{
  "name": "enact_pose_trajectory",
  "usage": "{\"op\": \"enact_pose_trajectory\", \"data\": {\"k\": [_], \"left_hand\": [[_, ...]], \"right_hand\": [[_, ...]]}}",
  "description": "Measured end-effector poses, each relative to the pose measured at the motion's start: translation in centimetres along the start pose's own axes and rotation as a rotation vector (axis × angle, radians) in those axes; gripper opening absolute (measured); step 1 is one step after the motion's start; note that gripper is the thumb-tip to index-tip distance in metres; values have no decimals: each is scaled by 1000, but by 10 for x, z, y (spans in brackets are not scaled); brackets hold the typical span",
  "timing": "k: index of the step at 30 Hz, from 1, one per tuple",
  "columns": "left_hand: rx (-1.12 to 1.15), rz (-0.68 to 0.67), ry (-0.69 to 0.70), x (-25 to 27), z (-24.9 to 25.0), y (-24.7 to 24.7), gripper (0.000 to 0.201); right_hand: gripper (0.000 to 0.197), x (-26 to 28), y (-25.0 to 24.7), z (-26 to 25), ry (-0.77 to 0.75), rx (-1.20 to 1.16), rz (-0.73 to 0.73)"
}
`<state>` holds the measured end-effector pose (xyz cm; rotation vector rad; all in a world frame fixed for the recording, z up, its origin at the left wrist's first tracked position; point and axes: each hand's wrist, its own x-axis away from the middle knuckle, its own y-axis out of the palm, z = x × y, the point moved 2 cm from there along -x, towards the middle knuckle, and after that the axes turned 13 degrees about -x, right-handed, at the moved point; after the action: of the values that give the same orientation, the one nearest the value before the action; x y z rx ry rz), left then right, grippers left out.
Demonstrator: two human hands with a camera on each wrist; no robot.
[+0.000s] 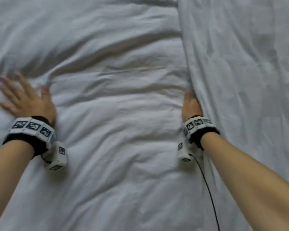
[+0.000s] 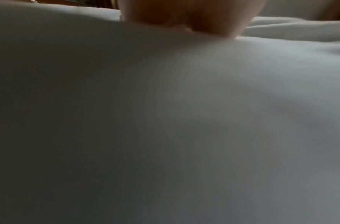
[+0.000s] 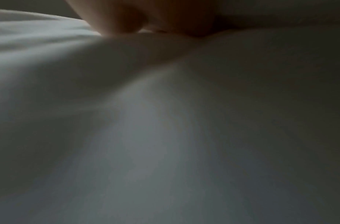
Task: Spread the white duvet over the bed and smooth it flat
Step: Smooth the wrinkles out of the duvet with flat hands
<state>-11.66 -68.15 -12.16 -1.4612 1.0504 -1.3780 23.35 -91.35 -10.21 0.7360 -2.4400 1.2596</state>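
now | left hand (image 1: 26, 97) flat, fingers spread on duvet (image 1: 117, 114) | right hand (image 1: 191, 105) fingers hidden under fold, cannot tell

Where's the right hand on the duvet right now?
Head view: right hand lies right of centre on the wrinkled white duvet, its fingers hidden under a raised fold of white fabric.
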Motion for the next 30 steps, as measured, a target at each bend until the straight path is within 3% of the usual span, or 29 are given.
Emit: {"op": "enact_pose_trajectory", "data": {"k": [4, 6, 8, 10, 11, 14, 15, 16, 17, 19, 22, 24, 26, 28, 30], "left_hand": [[-76, 52, 464, 22, 87, -9, 66], [-144, 26, 666, 25, 118, -8, 65], [-210, 10, 765, 21, 139, -5, 63], [-236, 5, 695, 6, 145, -7, 61], [-194, 10, 579, -5, 140, -10, 61], [65, 72, 61, -41, 108, -34, 64], [108, 98, -36, -47, 99, -42, 65], [102, 132, -46, -49, 94, -50, 67], [67, 166, 36, -49, 95, -55, 67], [-66, 188, 385, -40, 115, -54, 67], [-258, 36, 894, -5, 149, -26, 63], [-386, -29, 1004, 12, 153, 0, 62], [-358, -36, 836, 3, 137, 2, 64], [-204, 23, 530, -19, 105, -9, 64], [-108, 97, 183, -47, 47, -18, 67]], "right_hand": [[64, 19, 62, -45, -480, 337, -153], [62, 30, 88, -72, -625, 462, -269], [62, 40, 102, -84, -694, 573, -332], [63, 38, 104, -76, -681, 645, -354], [63, 35, 101, -67, -659, 673, -355], [65, 21, 90, -44, -661, 761, -361], [65, 18, 89, -39, -674, 780, -359], [66, 15, 91, -36, -682, 789, -354], [66, 15, 94, -35, -680, 793, -345], [66, 17, 101, -35, -663, 793, -320], [66, 20, 105, -36, -649, 790, -286], [66, 24, 101, -35, -654, 785, -279], [65, 24, 94, -32, -654, 764, -264], [65, 19, 80, -25, -597, 751, -218], [65, 8, 60, -10, -433, 573, -119]]}}
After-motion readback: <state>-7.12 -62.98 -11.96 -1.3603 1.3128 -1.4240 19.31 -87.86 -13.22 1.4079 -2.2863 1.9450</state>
